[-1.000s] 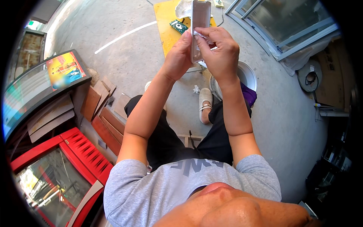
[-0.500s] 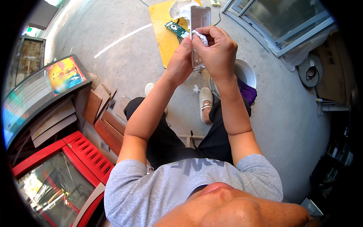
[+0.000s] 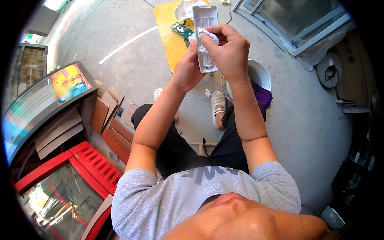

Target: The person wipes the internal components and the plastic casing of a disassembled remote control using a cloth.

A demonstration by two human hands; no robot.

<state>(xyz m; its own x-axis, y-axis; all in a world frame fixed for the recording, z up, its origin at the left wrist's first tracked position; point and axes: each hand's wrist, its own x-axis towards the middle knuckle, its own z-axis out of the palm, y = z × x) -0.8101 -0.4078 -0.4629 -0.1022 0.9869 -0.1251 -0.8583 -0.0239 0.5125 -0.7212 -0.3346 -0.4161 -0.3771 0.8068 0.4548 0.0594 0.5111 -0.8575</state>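
Observation:
My left hand grips a long white plastic casing half by its left edge, the ribbed inner side facing me. Pinched in my right hand is a crumpled white tissue, pressed against the inside of the casing near its middle. Just behind the casing, a green circuit board lies on a yellow board on the floor. A white cloth-like bundle rests at the far end of that yellow board.
A metal bucket with a purple cloth stands beyond my right knee. A crumpled white scrap lies between my shoes. Wood pieces and a red cabinet are at left; a framed glass panel stands far right.
The casing has turned so its inner side faces me more fully, and has shifted slightly left. My right hand, still pinching the tissue, has moved a little left with it.

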